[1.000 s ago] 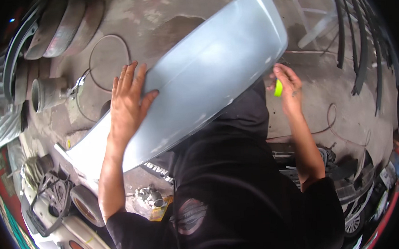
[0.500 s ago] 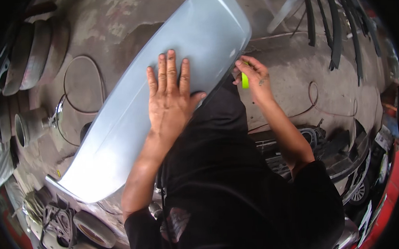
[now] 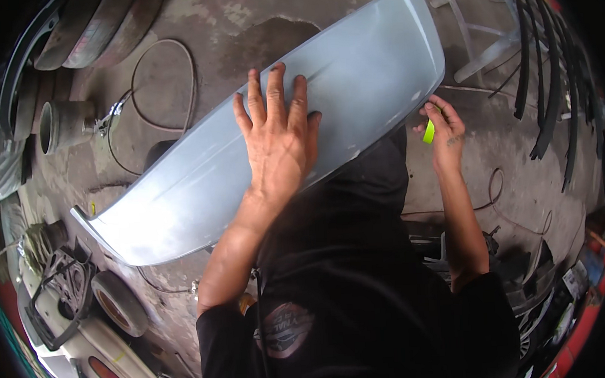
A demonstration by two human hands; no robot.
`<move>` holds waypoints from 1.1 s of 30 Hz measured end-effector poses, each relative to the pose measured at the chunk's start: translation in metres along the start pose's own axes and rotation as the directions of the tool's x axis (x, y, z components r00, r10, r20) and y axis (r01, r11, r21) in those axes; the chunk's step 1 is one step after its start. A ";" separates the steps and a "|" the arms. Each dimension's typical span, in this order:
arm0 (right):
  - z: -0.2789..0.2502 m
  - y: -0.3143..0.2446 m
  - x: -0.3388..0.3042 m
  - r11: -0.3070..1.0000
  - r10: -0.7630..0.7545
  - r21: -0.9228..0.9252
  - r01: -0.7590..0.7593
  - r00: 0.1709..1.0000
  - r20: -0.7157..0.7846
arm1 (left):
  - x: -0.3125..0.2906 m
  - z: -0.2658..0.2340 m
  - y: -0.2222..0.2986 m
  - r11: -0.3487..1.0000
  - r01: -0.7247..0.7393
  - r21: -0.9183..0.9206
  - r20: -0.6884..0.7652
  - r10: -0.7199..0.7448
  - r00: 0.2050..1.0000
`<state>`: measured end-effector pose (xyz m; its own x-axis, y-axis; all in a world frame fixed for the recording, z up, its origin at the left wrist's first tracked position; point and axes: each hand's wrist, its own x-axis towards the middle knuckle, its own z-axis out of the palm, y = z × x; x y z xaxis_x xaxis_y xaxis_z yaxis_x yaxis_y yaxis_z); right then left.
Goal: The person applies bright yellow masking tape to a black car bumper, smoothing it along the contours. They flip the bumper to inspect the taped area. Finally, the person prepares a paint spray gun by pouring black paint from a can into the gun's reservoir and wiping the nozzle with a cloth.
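A long, pale silver-grey car body panel (image 3: 362, 83) lies slantwise across my lap, its far end to the upper right. On its middle rests my left hand (image 3: 278, 146), palm down and fingers spread, thumb held out to the right. My right hand (image 3: 446, 128) is at the panel's right edge, fingertips by the rim; whether they touch it I cannot tell. Between its thumb and fingers it pinches a small bright yellow-green strip (image 3: 429, 132), partly hidden by the hand. The panel's underside is hidden.
Stacked tyres (image 3: 113, 34) and a grey pipe-like cylinder (image 3: 66, 126) stand at the left, near a looped hose (image 3: 191, 71). Black strips (image 3: 546, 73) hang at the upper right beside a pale stand (image 3: 477, 60). A loose wheel (image 3: 119, 302) and car parts lie lower left.
My view has shifted, and the panel sits more level and further right. My left hand's fingers are angled differently on it. The right hand still grips the yellow-green strip at the edge.
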<state>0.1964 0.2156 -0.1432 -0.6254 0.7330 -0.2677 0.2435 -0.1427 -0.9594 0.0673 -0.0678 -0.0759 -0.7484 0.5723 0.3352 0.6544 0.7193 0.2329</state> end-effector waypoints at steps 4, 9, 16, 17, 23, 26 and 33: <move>0.000 0.002 0.001 1.000 0.002 -0.019 -0.002 1.000 -0.003 | 0.019 0.009 0.001 0.999 0.002 -0.053 0.032 -0.001 0.999; -0.001 0.006 0.001 1.000 -0.019 0.004 0.019 1.000 -0.012 | 0.032 0.010 -0.001 0.987 0.002 -0.161 0.011 0.000 1.000; -0.003 0.007 0.001 0.998 -0.020 0.058 0.019 1.000 0.023 | 0.052 0.012 -0.008 0.965 0.054 -0.255 0.082 -0.034 0.996; -0.002 0.009 0.001 0.998 -0.026 0.062 0.024 0.999 0.021 | 0.053 0.011 -0.009 0.965 0.054 -0.257 0.089 -0.032 0.995; 0.002 0.009 0.000 0.998 -0.017 0.065 0.016 0.999 0.027 | 0.055 0.008 -0.009 0.963 0.047 -0.266 0.136 -0.011 0.991; 0.001 0.007 -0.001 0.998 -0.011 0.067 0.008 0.999 0.034 | 0.057 0.004 -0.014 0.943 0.043 -0.330 0.139 0.004 0.990; -0.005 0.008 0.001 0.999 0.004 0.053 -0.007 0.998 0.058 | 0.071 0.003 -0.018 0.850 0.123 -0.512 0.047 -0.115 0.992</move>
<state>0.2013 0.2183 -0.1503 -0.6664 0.6927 -0.2760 0.2083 -0.1825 -0.9609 0.0021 -0.0391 -0.0587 -0.8229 0.5037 0.2628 0.5197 0.4803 0.7066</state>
